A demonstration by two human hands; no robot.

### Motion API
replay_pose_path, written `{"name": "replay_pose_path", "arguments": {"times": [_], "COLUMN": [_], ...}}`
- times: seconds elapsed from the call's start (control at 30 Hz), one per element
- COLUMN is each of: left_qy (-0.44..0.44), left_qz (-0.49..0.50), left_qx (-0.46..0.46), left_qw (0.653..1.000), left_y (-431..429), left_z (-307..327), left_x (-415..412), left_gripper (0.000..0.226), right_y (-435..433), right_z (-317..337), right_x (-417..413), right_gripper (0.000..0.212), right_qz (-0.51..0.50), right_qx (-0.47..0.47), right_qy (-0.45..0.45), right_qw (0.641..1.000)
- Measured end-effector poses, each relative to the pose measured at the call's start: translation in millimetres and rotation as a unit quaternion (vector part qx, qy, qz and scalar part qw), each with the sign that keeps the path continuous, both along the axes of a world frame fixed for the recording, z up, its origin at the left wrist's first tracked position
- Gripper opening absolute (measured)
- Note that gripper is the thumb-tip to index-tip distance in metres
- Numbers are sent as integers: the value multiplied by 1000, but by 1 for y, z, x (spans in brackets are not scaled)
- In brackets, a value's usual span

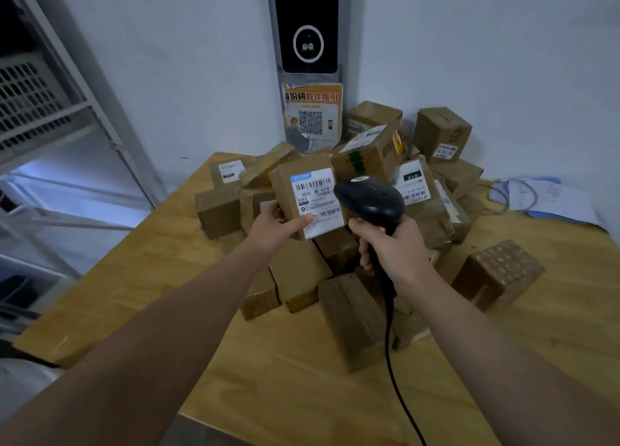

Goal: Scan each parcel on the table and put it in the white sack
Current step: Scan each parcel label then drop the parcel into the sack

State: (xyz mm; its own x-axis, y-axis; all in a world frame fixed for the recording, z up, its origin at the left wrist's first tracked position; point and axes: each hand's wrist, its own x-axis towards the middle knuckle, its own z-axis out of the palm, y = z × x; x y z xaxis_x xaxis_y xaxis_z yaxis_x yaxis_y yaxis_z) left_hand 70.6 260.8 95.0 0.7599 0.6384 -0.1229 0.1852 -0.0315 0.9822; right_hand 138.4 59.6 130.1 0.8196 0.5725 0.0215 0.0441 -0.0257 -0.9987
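Observation:
My left hand holds up a small brown cardboard parcel with its white barcode label facing me. In my right hand is a black corded barcode scanner, whose head sits just right of the label and points at it. Below and behind them, a pile of several brown parcels covers the wooden table. A white corner at the lower left edge may be the sack; I cannot tell.
The scanner cable runs down across the table toward me. Papers and a grey cable lie at the table's right rear. A wall-mounted screen with a QR poster stands behind the pile. Metal shelving is at the left.

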Motion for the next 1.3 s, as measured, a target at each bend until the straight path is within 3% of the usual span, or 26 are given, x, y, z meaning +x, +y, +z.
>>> {"name": "replay_pose_path", "arguments": {"times": [0.1,0.33,0.8,1.3], "left_qy": [10,28,23,37], "left_qz": [3,9,22,41], "left_qx": [13,17,28,44], "left_qw": [1000,999,999,998], "left_y": [-3,-6,-9,-12], "left_z": [-8,-14,-15,-11], "left_x": [0,2,0,-6], "left_gripper": [50,56,53,61], "right_y": [-5,-8,-7,-14], "right_z": [-12,-19,-12,-11], "right_x": [-11,-20,-22,-19], "right_gripper": [25,31,38,34], "right_qz": [12,0,-3,9], "right_qx": [25,1,-69,-52], "right_qy": [23,22,7,39], "right_qw": [999,1000,998,998]}}
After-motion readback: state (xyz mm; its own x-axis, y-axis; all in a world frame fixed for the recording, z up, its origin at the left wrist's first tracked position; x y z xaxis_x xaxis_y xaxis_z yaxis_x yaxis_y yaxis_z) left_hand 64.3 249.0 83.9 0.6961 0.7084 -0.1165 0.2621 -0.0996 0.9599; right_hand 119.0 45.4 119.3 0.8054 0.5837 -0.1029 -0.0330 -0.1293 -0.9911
